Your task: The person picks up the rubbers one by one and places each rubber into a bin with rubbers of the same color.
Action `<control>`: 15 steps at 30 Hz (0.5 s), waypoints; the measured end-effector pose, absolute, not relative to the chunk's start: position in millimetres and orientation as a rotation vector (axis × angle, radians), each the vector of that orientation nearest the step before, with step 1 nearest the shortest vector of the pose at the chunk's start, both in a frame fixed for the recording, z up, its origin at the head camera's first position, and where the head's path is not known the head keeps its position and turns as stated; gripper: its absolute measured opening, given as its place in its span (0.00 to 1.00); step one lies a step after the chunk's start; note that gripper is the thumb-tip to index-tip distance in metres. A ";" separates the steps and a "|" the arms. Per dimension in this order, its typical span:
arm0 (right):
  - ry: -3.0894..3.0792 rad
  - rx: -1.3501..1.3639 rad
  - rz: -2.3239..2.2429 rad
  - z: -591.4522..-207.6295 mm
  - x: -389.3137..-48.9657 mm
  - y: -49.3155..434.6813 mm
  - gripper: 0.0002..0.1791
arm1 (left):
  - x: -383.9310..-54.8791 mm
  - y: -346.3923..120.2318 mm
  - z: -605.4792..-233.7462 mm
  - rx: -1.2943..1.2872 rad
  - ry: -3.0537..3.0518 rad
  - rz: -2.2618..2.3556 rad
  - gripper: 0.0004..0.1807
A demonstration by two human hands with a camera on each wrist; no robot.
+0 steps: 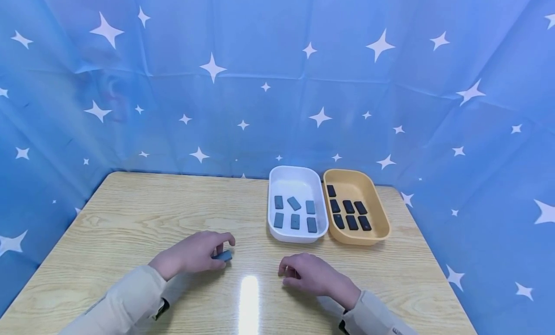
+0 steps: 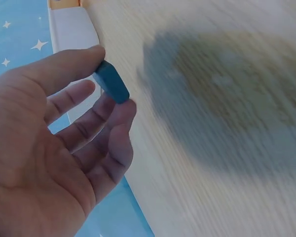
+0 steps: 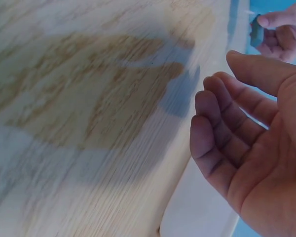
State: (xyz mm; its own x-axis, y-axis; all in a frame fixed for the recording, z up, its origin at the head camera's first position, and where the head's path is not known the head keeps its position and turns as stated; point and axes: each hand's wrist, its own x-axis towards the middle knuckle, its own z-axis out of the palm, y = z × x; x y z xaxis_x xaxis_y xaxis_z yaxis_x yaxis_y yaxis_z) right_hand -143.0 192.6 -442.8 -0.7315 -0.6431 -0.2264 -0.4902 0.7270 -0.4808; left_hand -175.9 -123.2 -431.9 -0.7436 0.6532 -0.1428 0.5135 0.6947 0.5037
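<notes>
My left hand (image 1: 197, 252) pinches a small blue-grey rectangular block (image 1: 223, 256) between thumb and fingers, above the table left of the trays. In the left wrist view the block (image 2: 111, 82) shows tilted between the thumb tip and the other fingertips. My right hand (image 1: 313, 275) hovers in front of the white tray (image 1: 299, 237) with its fingers loosely bent. The right wrist view shows nothing between its fingers (image 3: 218, 111). Several blue-grey blocks (image 1: 295, 221) lie in loose rows inside the white tray. Several black blocks (image 1: 351, 222) lie in the yellow tray (image 1: 378, 205).
Both trays stand side by side at the back right of the wooden table (image 1: 173, 200). Behind the table hangs a blue curtain (image 1: 260, 108) with white stars. A bright light reflection falls on the tabletop between the hands.
</notes>
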 end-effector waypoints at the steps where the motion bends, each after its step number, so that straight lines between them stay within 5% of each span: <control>1: 2.548 -0.870 -0.560 -442.5 -142.9 193.0 0.06 | -176.7 -121.5 -431.5 0.930 2.598 0.635 0.19; 15: 2.551 -0.846 -0.594 -442.8 -142.1 202.8 0.07 | -193.6 -93.5 -423.9 0.926 2.649 0.638 0.12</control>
